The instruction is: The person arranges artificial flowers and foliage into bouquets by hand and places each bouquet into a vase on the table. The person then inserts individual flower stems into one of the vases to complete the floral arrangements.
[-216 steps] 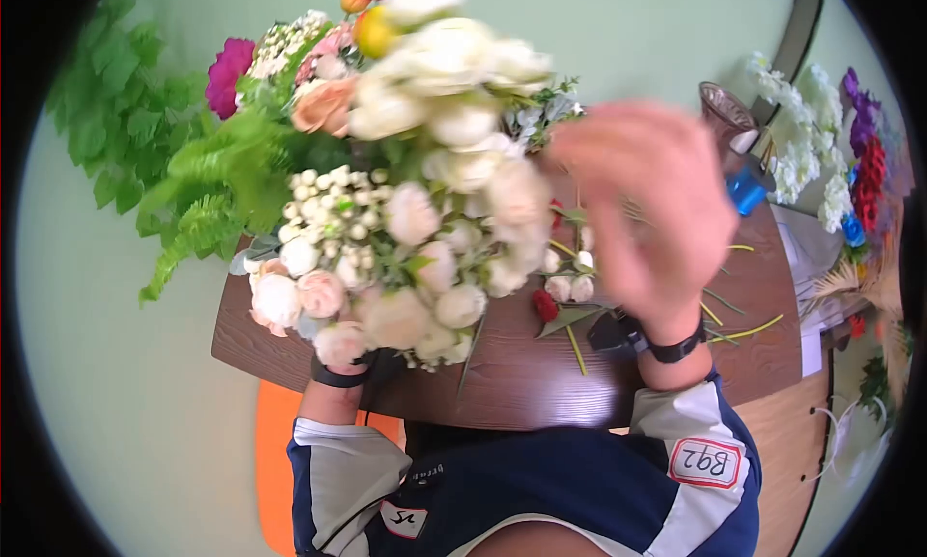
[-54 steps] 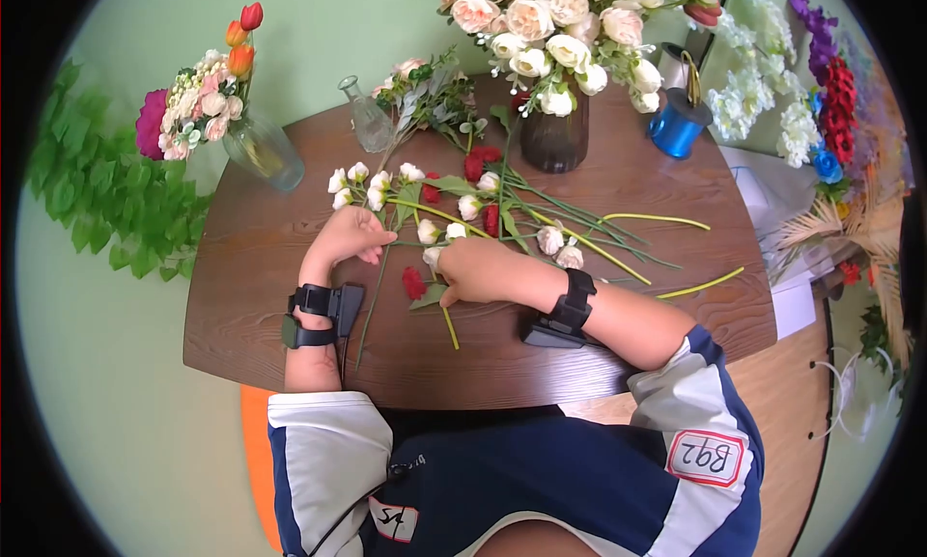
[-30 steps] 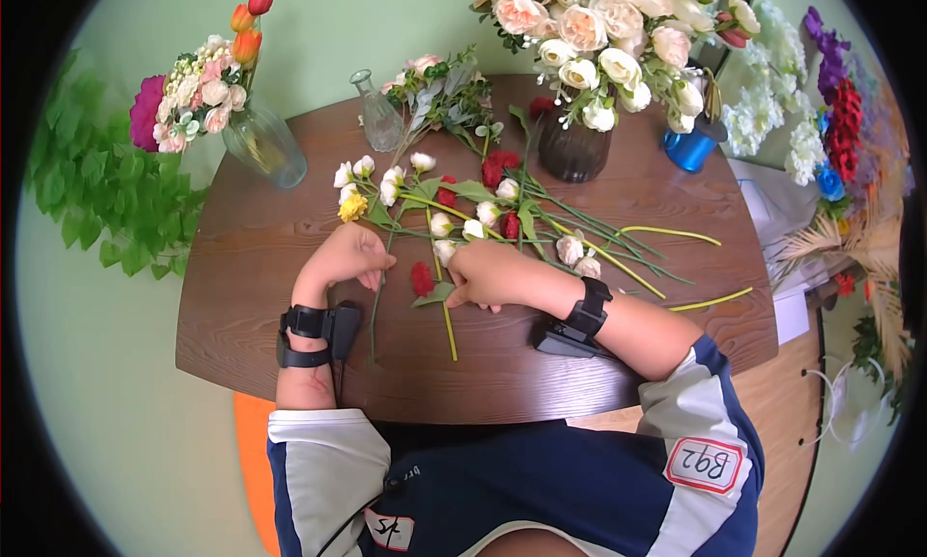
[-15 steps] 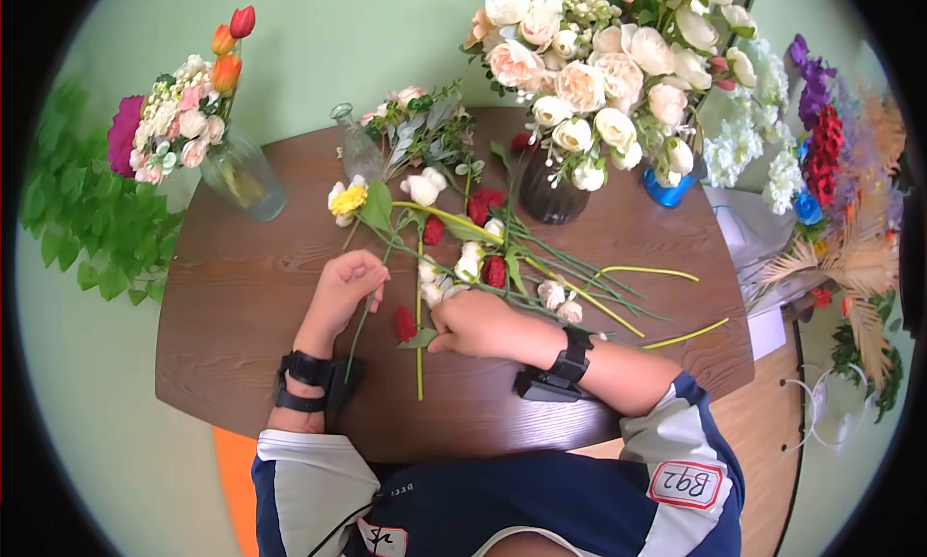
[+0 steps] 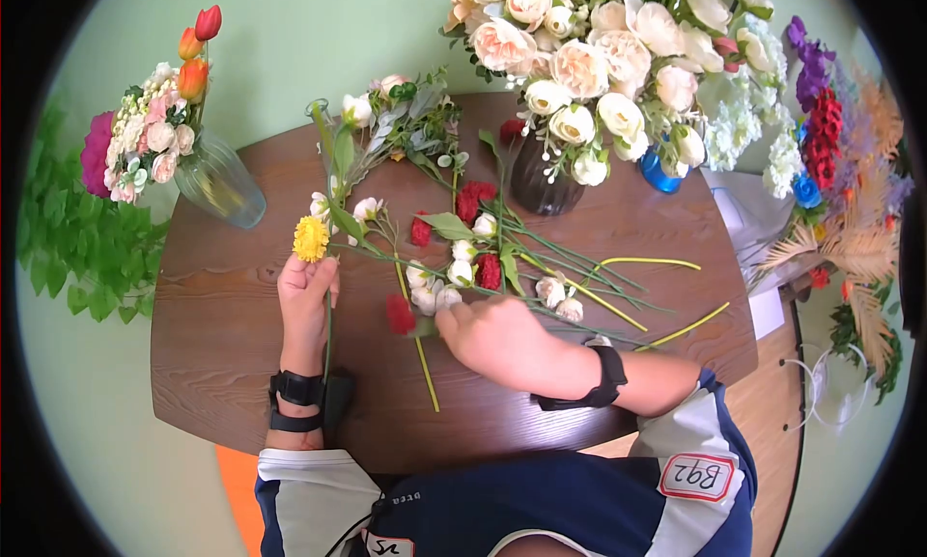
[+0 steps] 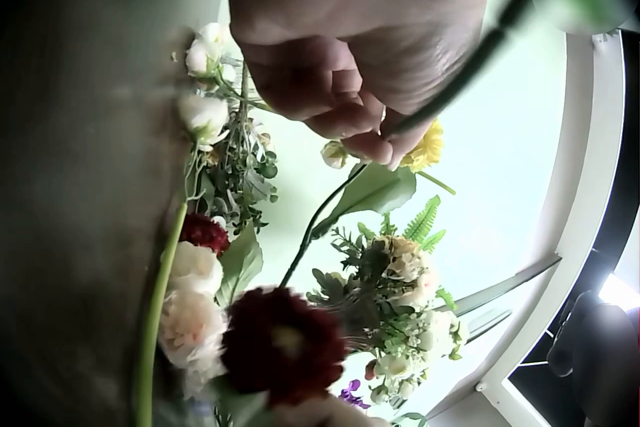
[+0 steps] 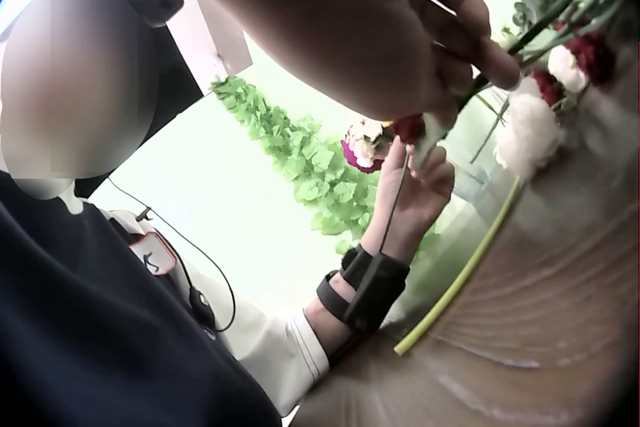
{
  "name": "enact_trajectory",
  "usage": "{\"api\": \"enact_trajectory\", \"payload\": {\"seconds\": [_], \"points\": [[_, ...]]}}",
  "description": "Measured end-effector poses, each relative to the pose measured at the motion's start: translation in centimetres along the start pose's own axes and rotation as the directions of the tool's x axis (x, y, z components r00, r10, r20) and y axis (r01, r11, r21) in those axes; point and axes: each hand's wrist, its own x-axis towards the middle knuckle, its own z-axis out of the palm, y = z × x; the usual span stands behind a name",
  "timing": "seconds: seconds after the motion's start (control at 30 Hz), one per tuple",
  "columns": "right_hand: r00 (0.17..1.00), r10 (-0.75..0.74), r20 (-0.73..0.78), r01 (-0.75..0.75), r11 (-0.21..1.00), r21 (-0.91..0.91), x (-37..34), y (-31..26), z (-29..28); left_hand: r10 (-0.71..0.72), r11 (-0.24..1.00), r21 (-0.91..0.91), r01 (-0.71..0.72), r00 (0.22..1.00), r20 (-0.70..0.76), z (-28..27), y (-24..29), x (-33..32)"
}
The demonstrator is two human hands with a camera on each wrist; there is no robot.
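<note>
Yellow, densely petalled flower (image 5: 311,238) on a thin green stem (image 5: 328,333), bloom just past the left hand (image 5: 305,292), fingers closed in a pinch. Right hand (image 5: 497,340) pinches a dark-red ruffled flower (image 5: 400,315) above the brown wooden table (image 5: 227,345).

Bare wood on the table (image 5: 217,311) is opening left of the left hand (image 5: 307,294), running out to the side edge; the left vase (image 5: 222,185) is closing that lane farther back. Between that hand and the right hand (image 5: 502,340), a gap is showing, but the red flower (image 5: 401,314) and a yellow-green stem (image 5: 427,374) are cutting into it. Yellow flower (image 5: 311,238) is blocking straight above the left fingers. Beyond the right hand, loose stems (image 5: 579,301) are crossing (messy tangle), with white blooms (image 5: 420,296) crowding its fingertips. Dark vase (image 5: 546,181) is standing behind, its blossoms (image 5: 618,113) overhanging. Foliage (image 5: 415,132) is obstructing the back middle.
</note>
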Motion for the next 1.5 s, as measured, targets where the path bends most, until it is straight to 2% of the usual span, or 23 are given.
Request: {"api": "enact_trajectory", "payload": {"seconds": [0.03,0.1,0.2,0.37,0.47,0.53,0.57,0.63,0.67,0.77,0.83,0.9,0.93,1.0,1.07,1.1,1.17,1.2,1.23,1.27,1.3,1.37,1.5], "points": [[1.0,0.005,0.0,-0.005,1.0,0.006,0.2,0.1,-0.7,-0.007,1.0,0.005,0.007,1.0,0.002,0.1,0.1,0.0],[0.977,0.123,-0.173,-0.109,0.99,0.086,0.4,0.5,-2.4,0.052,0.997,0.051,-0.05,0.997,-0.048,0.6,0.3,-0.2],[0.946,0.234,-0.225,-0.2,0.966,0.166,0.2,1.3,-3.5,0.139,0.989,0.057,-0.135,0.989,-0.059,0.7,0.5,-0.4],[0.827,0.373,-0.42,-0.307,0.926,0.219,1.0,4.0,-7.0,0.18,0.983,0.059,-0.174,0.975,-0.132,1.0,0.7,-0.3],[0.831,0.426,-0.358,-0.391,0.905,0.169,1.0,5.4,-7.0,0.195,0.98,0.08,-0.185,0.971,-0.142,1.1,1.0,-0.3],[0.848,0.496,-0.187,-0.468,0.866,0.175,0.8,6.5,-5.4,0.206,0.976,0.098,-0.193,0.966,-0.155,0.9,1.0,-0.3],[0.849,0.496,-0.179,-0.469,0.866,0.174,0.7,7.1,-4.6,0.217,0.975,0.094,-0.204,0.963,-0.159,0.7,1.0,-0.3],[0.809,0.583,-0.068,-0.567,0.806,0.17,0.8,8.2,-2.7,0.226,0.973,0.094,-0.212,0.959,-0.168,0.3,1.1,-0.3],[0.814,0.575,-0.084,-0.544,0.804,0.241,0.8,9.0,-2.1,0.213,0.975,0.104,-0.197,0.959,-0.187,0.5,1.2,-0.2],[0.79,0.606,-0.094,-0.581,0.789,0.201,0.4,10.5,-1.9,0.152,0.979,0.166,-0.121,0.97,-0.189,0.5,1.1,0.0],[0.795,0.602,-0.076,-0.586,0.794,0.161,1.0,9.3,-2.9,0.107,0.974,0.218,-0.068,0.98,-0.17,0.2,0.9,0.2],[0.813,0.572,-0.108,-0.554,0.818,0.156,1.3,8.6,-3.0,-0.114,0.929,0.357,0.103,0.993,0.008,0.2,0.9,0.2],[0.876,0.443,-0.19,-0.411,0.893,0.184,1.6,7.9,-2.9,-0.169,0.911,0.387,0.142,0.985,0.036,0.1,0.7,0.2],[0.976,0.185,-0.115,-0.159,0.966,0.203,2.2,7.1,-2.5,-0.177,0.917,0.376,0.134,0.981,0.082,-0.5,-0.1,0.1],[0.985,-0.065,-0.163,0.086,0.988,0.13,2.7,5.6,-1.0,-0.193,0.923,0.363,0.129,0.97,0.146,-0.4,-0.2,0.1],[0.989,-0.071,-0.129,0.083,0.992,0.096,2.6,4.7,-0.3,-0.187,0.925,0.361,0.12,0.97,0.158,-0.3,-0.1,0.0],[0.997,-0.026,0.077,0.02,0.996,0.081,1.8,4.2,1.2,-0.186,0.935,0.333,0.121,0.967,0.173,0.0,-0.1,0.1],[0.993,-0.06,0.098,0.052,0.995,0.089,1.5,4.4,1.4,-0.174,0.941,0.323,0.102,0.964,0.201,0.3,-0.1,0.1],[0.988,-0.095,0.119,0.084,0.992,0.095,1.4,4.7,1.5,-0.143,0.953,0.287,0.101,0.981,0.129,0.5,0.1,0.0],[0.989,-0.075,0.126,0.062,0.993,0.101,1.4,4.8,1.5,-0.116,0.963,0.249,0.1,0.992,0.05,0.7,0.2,0.0],[0.991,-0.058,0.117,0.046,0.993,0.106,1.5,4.9,1.5,-0.105,0.966,0.242,0.086,0.992,0.069,0.6,0.1,0.2],[0.999,-0.037,0.04,0.036,0.999,0.024,1.3,4.9,1.9,0.021,0.966,0.26,-0.01,0.999,-0.038,0.0,-0.1,0.5],[0.997,-0.071,0.021,0.072,0.996,-0.045,1.4,5.5,1.1,0.049,0.956,0.293,-0.013,0.992,-0.117,-0.7,0.1,0.7]]}}
